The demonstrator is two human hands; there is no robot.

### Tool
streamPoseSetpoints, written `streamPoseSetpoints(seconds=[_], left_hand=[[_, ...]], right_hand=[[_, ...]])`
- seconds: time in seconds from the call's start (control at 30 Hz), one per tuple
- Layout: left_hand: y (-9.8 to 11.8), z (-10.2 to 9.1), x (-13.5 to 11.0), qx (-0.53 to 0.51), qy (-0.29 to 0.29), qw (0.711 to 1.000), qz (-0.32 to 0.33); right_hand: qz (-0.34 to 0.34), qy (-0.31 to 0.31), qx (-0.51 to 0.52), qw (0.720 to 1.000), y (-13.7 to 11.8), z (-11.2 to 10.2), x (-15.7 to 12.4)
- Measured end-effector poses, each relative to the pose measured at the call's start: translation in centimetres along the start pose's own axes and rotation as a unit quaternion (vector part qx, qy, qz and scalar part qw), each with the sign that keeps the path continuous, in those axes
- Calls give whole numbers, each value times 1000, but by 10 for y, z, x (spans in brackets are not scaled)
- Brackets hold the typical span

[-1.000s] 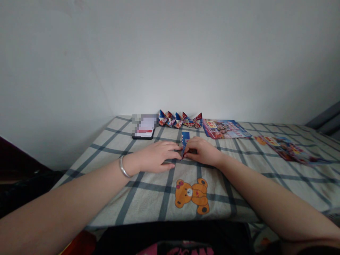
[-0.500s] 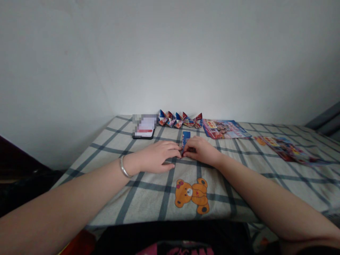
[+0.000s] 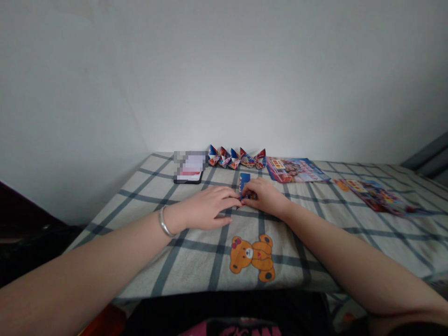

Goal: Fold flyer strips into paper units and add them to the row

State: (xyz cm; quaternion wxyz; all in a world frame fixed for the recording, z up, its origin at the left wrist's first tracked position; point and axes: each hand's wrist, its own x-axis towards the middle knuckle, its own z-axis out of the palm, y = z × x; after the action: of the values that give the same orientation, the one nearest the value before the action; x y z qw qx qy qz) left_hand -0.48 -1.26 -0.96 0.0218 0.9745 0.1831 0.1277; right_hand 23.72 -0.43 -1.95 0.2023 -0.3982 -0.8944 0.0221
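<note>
A small folded piece of blue and red printed paper (image 3: 244, 179) lies on the checked bed sheet (image 3: 196, 261) between my two hands. My left hand (image 3: 206, 207), with a silver bangle on its wrist, rests on the sheet with its fingertips pressed on the paper's left side. My right hand (image 3: 264, 196) pinches the paper from the right, fingers curled over it. Most of the paper is hidden under my fingers.
A row of several folded paper shapes (image 3: 237, 158) stands by the wall. A phone (image 3: 189, 169) lies left of them. Two printed leaflets (image 3: 296, 169) (image 3: 380, 196) lie on the right. An orange bear print (image 3: 252, 255) is near me.
My right hand's fingers have shifted slightly up along the paper, pressing it flatter. My left hand has barely moved.
</note>
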Motion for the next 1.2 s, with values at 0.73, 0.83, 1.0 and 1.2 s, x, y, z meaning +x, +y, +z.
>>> streamPoseSetpoints(seconds=[0.73, 0.83, 1.0, 1.2], left_hand=[[-7, 0, 0, -2, 13, 998, 58], [-7, 2, 0, 0, 11, 999, 47], [-5, 2, 1, 6, 16, 999, 33], [-5, 3, 2, 3, 14, 1000, 23]], right_hand=[[-1, 4, -19, 1000, -2, -1, -2], [4, 9, -19, 1000, -4, -1, -3], [26, 35, -24, 999, -7, 2, -8], [74, -38, -34, 996, -13, 4, -10]])
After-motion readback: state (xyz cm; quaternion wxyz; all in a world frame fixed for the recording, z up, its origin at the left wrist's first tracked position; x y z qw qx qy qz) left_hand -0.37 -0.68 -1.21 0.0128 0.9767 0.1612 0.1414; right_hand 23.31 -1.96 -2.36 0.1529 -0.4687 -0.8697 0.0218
